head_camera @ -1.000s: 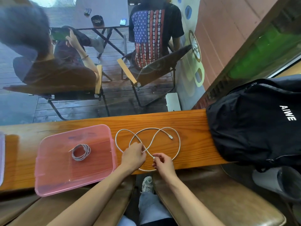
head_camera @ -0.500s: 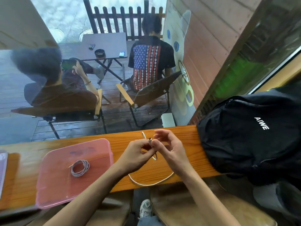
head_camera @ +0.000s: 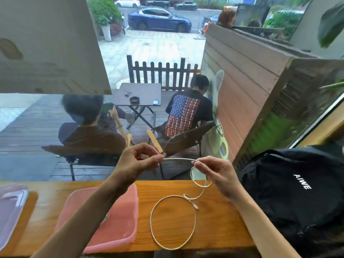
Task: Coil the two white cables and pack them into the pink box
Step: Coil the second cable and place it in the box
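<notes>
I hold a white cable (head_camera: pixel 173 239) above the wooden counter (head_camera: pixel 219 226). My left hand (head_camera: pixel 135 162) pinches one end of it, and my right hand (head_camera: pixel 217 172) pinches it a short stretch along, so that stretch runs taut between them. Below my right hand the cable hangs in a small loop, then lies in a large loop on the counter with its plug inside. The pink box (head_camera: pixel 119 231) sits open to the left. My left forearm hides most of a coiled cable (head_camera: pixel 106 217) inside it.
A black backpack (head_camera: pixel 297 192) fills the counter's right end, close to my right arm. A clear lid (head_camera: pixel 9 207) lies at the far left. Behind the counter is a window; two people sit on chairs outside.
Both hands lifted the cable off the counter and moved apart, drawing a short stretch straight. The camera tilted up, so the box now sits low in view.
</notes>
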